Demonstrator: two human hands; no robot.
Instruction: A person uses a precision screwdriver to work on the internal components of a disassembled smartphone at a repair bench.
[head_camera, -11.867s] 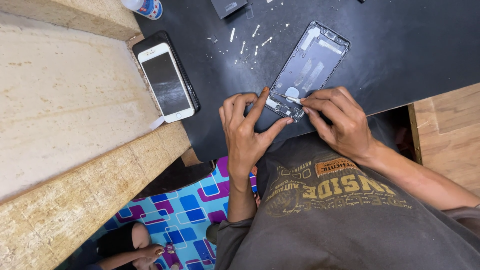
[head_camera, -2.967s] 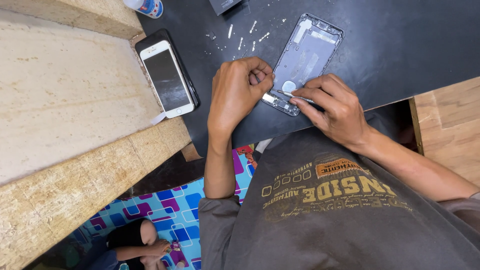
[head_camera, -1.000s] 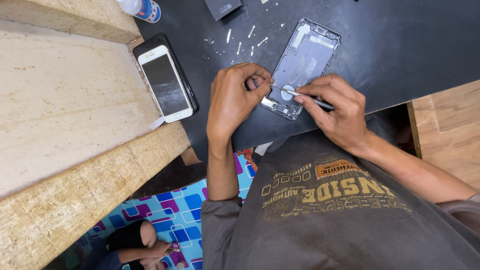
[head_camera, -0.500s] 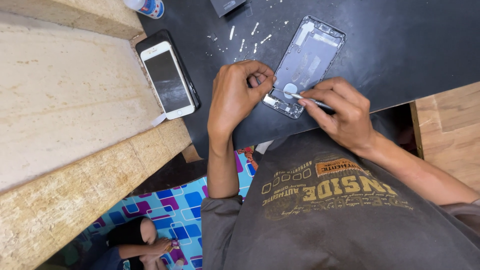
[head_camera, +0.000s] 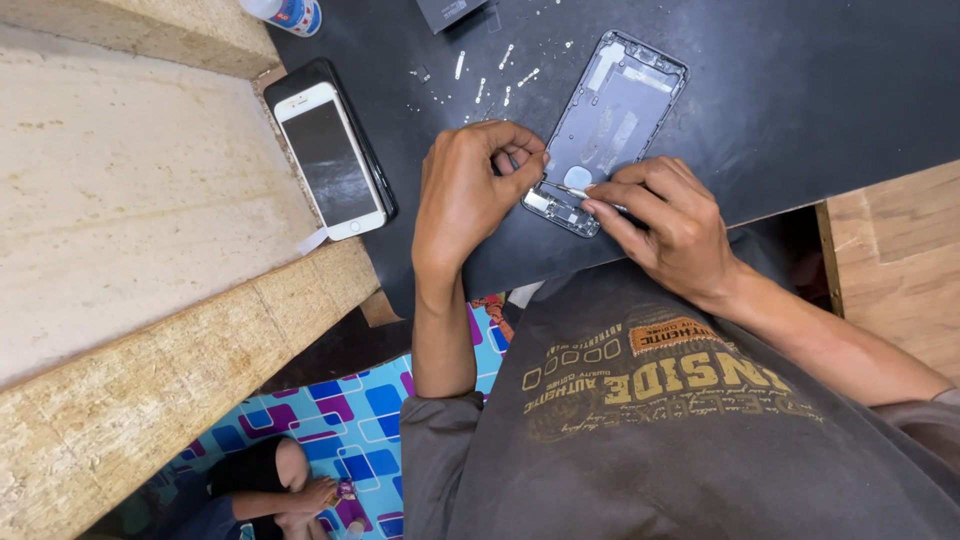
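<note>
Inspector: Black table (head_camera: 820, 90) is filling most of the view, butting against a pale stone ledge (head_camera: 130, 200) on one side and a wooden board (head_camera: 900, 260) on the other. Patterned blue flooring (head_camera: 340, 420) is showing below, where another person (head_camera: 270, 490) is sitting.

Clerk: And the work itself?

Inspector: An opened grey phone housing (head_camera: 612, 118) is lying flat near the table's edge, just in front of the worker. Well apart, a white phone (head_camera: 330, 160) is resting face up on a darker one. Small screws and bits (head_camera: 500, 70) are lying scattered between the two.

Clerk: State of the hands?

Inspector: The left hand (head_camera: 470, 195) is curled, thumb and fingers pinched together at the housing's lower corner; what they are pinching is too small to tell. The right hand (head_camera: 665, 225) is gripping a thin metal tool (head_camera: 570, 190), its tip meeting the housing's bottom end.

Clerk: Handling?

Inspector: In my judgement the housing is light, stiff and thin-walled, likely slippery on this table. Its inner parts are looking fragile, so it is best steadied by the outer rim.
</note>
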